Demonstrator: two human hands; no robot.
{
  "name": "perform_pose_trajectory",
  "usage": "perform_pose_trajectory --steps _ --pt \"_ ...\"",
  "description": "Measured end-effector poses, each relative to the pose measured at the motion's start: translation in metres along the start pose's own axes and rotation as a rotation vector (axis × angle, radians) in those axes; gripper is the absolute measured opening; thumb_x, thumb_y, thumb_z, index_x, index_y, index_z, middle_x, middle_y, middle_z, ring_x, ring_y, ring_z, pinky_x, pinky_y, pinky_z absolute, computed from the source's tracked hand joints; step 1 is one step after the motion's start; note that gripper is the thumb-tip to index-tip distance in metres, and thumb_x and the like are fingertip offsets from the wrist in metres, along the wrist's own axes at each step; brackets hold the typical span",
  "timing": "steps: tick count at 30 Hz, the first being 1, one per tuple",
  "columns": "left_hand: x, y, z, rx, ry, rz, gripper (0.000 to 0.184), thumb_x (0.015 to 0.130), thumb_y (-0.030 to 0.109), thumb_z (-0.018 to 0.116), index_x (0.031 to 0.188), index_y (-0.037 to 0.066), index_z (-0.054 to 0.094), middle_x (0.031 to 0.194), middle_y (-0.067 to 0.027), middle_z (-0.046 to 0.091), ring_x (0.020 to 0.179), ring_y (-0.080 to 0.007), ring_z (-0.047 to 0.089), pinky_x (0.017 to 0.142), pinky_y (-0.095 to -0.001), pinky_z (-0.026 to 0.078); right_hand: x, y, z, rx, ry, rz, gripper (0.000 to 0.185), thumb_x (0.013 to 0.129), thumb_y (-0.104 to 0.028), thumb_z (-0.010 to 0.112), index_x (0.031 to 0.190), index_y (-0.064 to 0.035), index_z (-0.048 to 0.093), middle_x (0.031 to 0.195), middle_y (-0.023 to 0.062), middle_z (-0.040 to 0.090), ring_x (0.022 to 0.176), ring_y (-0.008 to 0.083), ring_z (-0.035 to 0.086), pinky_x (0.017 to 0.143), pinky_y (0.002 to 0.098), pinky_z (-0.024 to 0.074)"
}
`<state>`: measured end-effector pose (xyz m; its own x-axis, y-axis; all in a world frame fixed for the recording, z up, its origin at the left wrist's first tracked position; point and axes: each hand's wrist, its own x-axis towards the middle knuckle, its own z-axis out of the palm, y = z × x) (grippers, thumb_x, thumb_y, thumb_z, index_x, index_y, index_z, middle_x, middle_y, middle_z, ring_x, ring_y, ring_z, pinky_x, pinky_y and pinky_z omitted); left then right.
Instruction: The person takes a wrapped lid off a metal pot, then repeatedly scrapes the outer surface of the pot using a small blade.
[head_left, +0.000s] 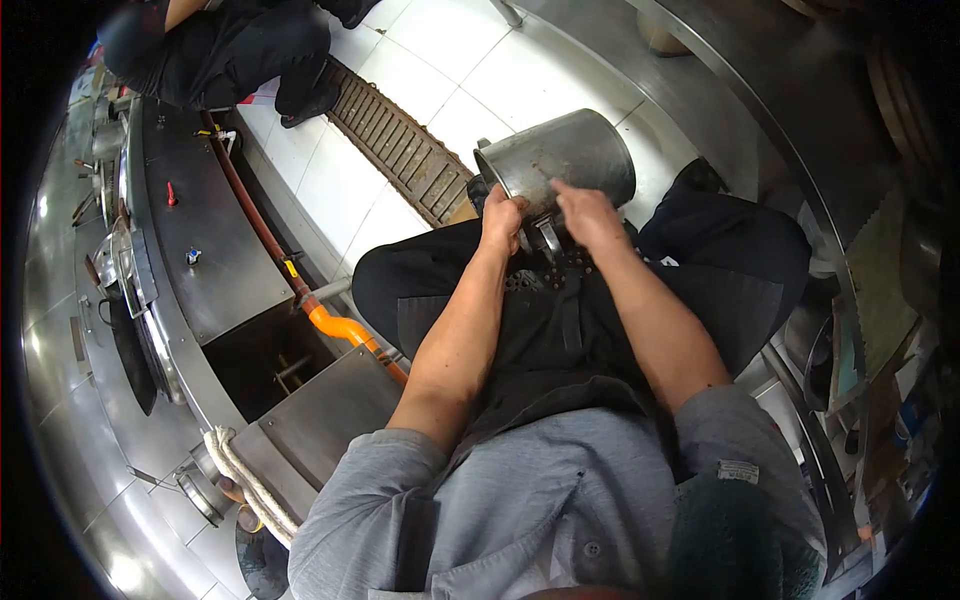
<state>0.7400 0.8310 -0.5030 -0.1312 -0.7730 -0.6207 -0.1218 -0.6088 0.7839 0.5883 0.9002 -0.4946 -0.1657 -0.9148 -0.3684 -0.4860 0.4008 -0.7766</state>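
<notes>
A person sits with both knees (400, 280) spread wide, and a big metal pot (575, 145) is tipped on its side between them. That seems a handy place, as the pot is close to both hands and the legs may help stop it from rolling. I cannot tell if the pot rests on the floor or on something under it. The left hand (503, 222) has its fingers closed around the edge of the pot on the near side, with the thumb on the metal, likely so the pot stays still. The right hand (592, 217) is at the side of the pot, with one finger out straight and its tip on or very near the metal. The other fingers are a bit blurry, so I cannot tell how tightly they curl or if they hold a small thing. A shiny metal strap (548, 240) is just below, between the two hands. Past the pot is a long floor grate (395, 135) set in white tiles (445, 45), maybe there so water can run away. An orange pipe (335, 323) runs by the steel counter (180, 250) on the left.
</notes>
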Motion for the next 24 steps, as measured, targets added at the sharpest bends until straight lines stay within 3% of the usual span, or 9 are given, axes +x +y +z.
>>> perform_pose_trajectory --steps 3,7,9,11,12,13,16,22,24 --pt "0.003 -0.004 0.002 -0.026 0.014 -0.005 0.033 0.074 -0.009 0.049 0.106 -0.005 0.053 0.096 -0.0124 0.061 0.084 -0.0232 0.058 0.073 -0.032 0.045 -0.007 -0.004 0.004 0.015 -0.007 -0.018 0.033 0.09 -0.02 0.052 0.121 -0.009 0.058 0.106 0.0218 0.062 0.1 0.0379 0.058 0.087 0.0431 0.0461" --pt "0.002 -0.006 0.001 -0.02 0.001 0.054 0.033 0.073 -0.009 0.049 0.106 -0.005 0.052 0.097 -0.0129 0.062 0.083 -0.0235 0.059 0.073 -0.0324 0.046 0.002 0.018 0.005 0.133 0.157 -0.032 0.031 0.09 -0.018 0.051 0.118 -0.0079 0.06 0.106 0.0214 0.062 0.1 0.0373 0.058 0.088 0.0427 0.0461" --pt "-0.001 -0.004 -0.001 -0.022 -0.001 0.018 0.035 0.073 -0.009 0.049 0.107 -0.004 0.053 0.098 -0.0133 0.062 0.084 -0.024 0.059 0.074 -0.0334 0.047 0.001 0.018 0.006 0.044 0.101 -0.075 0.032 0.09 -0.019 0.05 0.118 -0.0081 0.06 0.107 0.0216 0.062 0.101 0.0374 0.058 0.089 0.0429 0.0456" --pt "0.001 -0.002 -0.001 0.034 -0.001 0.011 0.039 0.073 -0.008 0.048 0.111 -0.001 0.054 0.102 -0.0137 0.062 0.09 -0.0251 0.06 0.079 -0.0363 0.049 -0.008 -0.002 -0.001 0.006 0.01 0.036 0.033 0.091 -0.021 0.047 0.12 -0.0107 0.059 0.107 0.0224 0.06 0.101 0.0389 0.057 0.09 0.044 0.0445" --pt "-0.005 0.009 0.002 0.031 -0.024 -0.004 0.039 0.074 -0.007 0.047 0.111 0.001 0.055 0.104 -0.0127 0.063 0.093 -0.0248 0.061 0.081 -0.0372 0.05 -0.005 0.008 0.009 0.056 0.084 -0.069 0.033 0.091 -0.02 0.047 0.12 -0.0107 0.059 0.108 0.0218 0.06 0.102 0.0391 0.057 0.09 0.0443 0.0443" --pt "-0.01 0.014 0.006 -0.056 -0.01 -0.018 0.039 0.076 -0.006 0.045 0.113 0.002 0.055 0.105 -0.0118 0.063 0.095 -0.0241 0.06 0.083 -0.0368 0.05 -0.009 -0.004 -0.001 0.038 0.03 -0.034 0.033 0.09 -0.019 0.048 0.119 -0.0096 0.059 0.11 0.0213 0.06 0.103 0.039 0.056 0.091 0.0439 0.0442" --pt "-0.025 0.029 0.011 0.135 0.008 0.078 0.041 0.075 -0.005 0.046 0.113 0.002 0.057 0.103 -0.0098 0.063 0.094 -0.021 0.059 0.082 -0.0338 0.048 -0.005 0.004 -0.001 0.089 0.083 -0.077 0.031 0.088 -0.018 0.051 0.117 -0.0102 0.062 0.11 0.0188 0.062 0.103 0.0365 0.058 0.091 0.0429 0.045" --pt "0.017 -0.022 -0.017 0.28 -0.023 0.133 0.038 0.074 0.005 0.055 0.112 -0.003 0.055 0.097 -0.0099 0.063 0.088 -0.0198 0.058 0.075 -0.0308 0.046 -0.016 0.003 -0.008 0.004 0.065 -0.016 0.03 0.089 -0.019 0.052 0.117 -0.0144 0.062 0.104 0.0202 0.063 0.099 0.0382 0.059 0.087 0.0444 0.0468" --pt "0.023 -0.017 -0.026 0.641 -0.003 0.043 0.038 0.074 0.008 0.058 0.111 -0.003 0.056 0.093 -0.0105 0.064 0.082 -0.0211 0.059 0.07 -0.0307 0.047 -0.017 0.003 -0.009 -0.017 0.054 -0.016 0.031 0.089 -0.019 0.053 0.118 -0.0151 0.061 0.102 0.0209 0.063 0.098 0.0386 0.059 0.086 0.0453 0.0472"
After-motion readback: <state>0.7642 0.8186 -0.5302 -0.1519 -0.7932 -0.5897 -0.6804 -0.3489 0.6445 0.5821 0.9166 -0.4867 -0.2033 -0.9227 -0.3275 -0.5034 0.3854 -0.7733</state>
